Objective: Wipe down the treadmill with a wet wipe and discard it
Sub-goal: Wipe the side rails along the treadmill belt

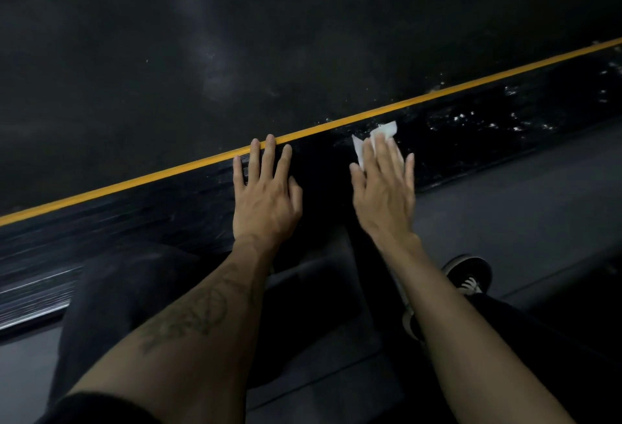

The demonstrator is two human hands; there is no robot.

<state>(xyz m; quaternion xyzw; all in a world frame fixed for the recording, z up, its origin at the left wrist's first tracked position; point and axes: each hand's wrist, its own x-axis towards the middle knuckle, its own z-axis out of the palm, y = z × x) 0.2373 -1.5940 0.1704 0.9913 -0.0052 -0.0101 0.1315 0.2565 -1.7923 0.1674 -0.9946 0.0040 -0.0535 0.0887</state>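
Dark treadmill side rail point(471, 141) lies under both your palms: left hand point(266, 194) rests flat, fingers straight; right hand point(383, 188) presses the wet wipe point(383, 130) flat.

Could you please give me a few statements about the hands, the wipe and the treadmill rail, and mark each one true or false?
1. The right hand presses the wipe flat on the rail. True.
2. The left hand holds a second wipe. False: it rests bare on the rail with fingers spread.
3. The wipe is yellow. False: it is white; the stripe along the rail is yellow.
4. Bright specks show on the rail right of the wipe. True.
5. A shoe shows below the right forearm. True.
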